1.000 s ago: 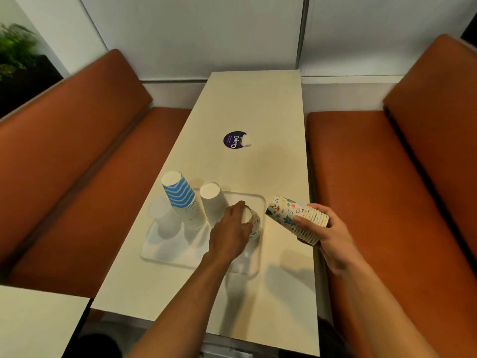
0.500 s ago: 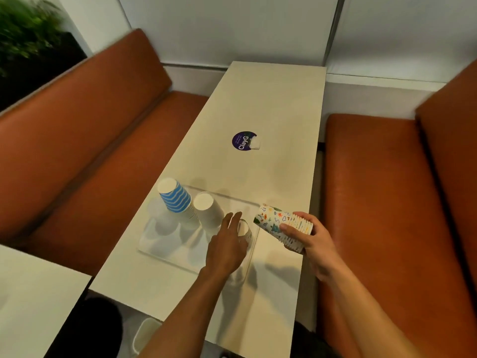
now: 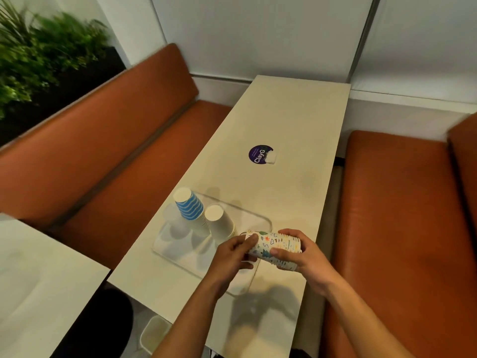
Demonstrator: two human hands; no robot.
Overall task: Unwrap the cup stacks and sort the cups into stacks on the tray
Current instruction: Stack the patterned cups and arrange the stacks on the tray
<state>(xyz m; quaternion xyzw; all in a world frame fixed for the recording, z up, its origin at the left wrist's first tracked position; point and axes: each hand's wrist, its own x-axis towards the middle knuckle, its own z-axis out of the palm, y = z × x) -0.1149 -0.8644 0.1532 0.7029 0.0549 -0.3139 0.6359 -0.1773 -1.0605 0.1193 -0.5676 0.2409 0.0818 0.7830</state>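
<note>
Paper cups with a doodle print, that's the patterned stack (image 3: pixel 273 250), and both hands have it. The left hand (image 3: pixel 232 257) has its fingers curled round the closed-bottom end, thumb lying on top, so it's a proper grip and not just a touch. The right hand (image 3: pixel 302 257) wraps the rim end, fingers over the far side and thumb pressed on the near side. Neither hand is spread at all.

That stack is lying on its side in the air, long axis running roughly 9 to 3 o'clock. The closed bottoms point toward 9, maybe a hair toward 10, and the ribbed rims point toward 3. It sits right between the two hands, left hand at its 9 o'clock end and right hand at its 3 o'clock end.

It's held over the 3 o'clock edge of the clear tray (image 3: pixel 247 218), near the 6 o'clock end of the long pale table (image 3: pixel 284 120). On the tray, upside down, the white stack (image 3: pixel 219 223) stands just at 10 o'clock from the left hand. The blue striped stack (image 3: pixel 188 208) is right beside it, further toward 10. Something clear and cup-shaped (image 3: pixel 175 220) is at 9 o'clock of the blue one, too faint to say much.

Up the table at 12 o'clock there's a round purple sticker (image 3: pixel 259 154).
</note>
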